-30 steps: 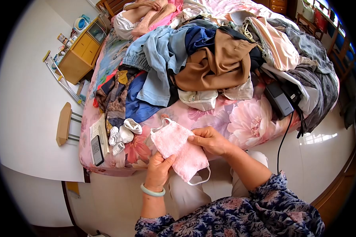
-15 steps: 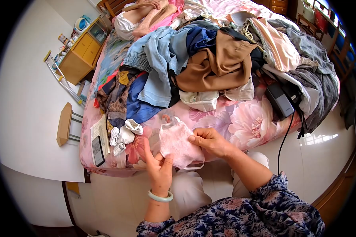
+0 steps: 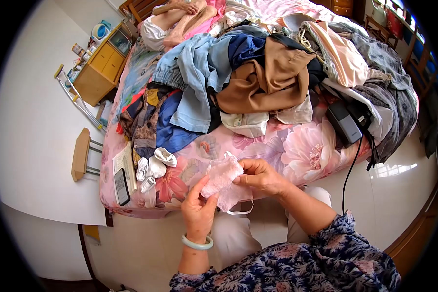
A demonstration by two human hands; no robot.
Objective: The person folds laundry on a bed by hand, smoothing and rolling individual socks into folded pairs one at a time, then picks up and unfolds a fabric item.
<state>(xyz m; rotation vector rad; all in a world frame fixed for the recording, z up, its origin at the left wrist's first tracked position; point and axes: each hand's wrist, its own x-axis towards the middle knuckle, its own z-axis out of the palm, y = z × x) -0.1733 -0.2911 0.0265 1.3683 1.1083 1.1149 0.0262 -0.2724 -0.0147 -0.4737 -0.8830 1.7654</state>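
A pink, lacy face mask with thin white elastic loops is held between my two hands above the front edge of the bed. My left hand, with a pale green bangle at the wrist, pinches its lower left edge between thumb and fingers. On the opposite side, my right hand grips the upper right edge, thumb on top. The mask is partly folded over, and one loop hangs below it on the right. Several rolled white socks lie on the bed to the left of my left hand.
A heap of clothes covers the bed, with brown trousers and light blue denim. A phone rests on a notebook at left. A dark power bank with cables lies right. Another person's legs are at the back; crutches lean left.
My left hand has closed its fingers on the mask and moved slightly right. The mask, spread flatter before, is now partly folded, its left side drawn toward the right hand.
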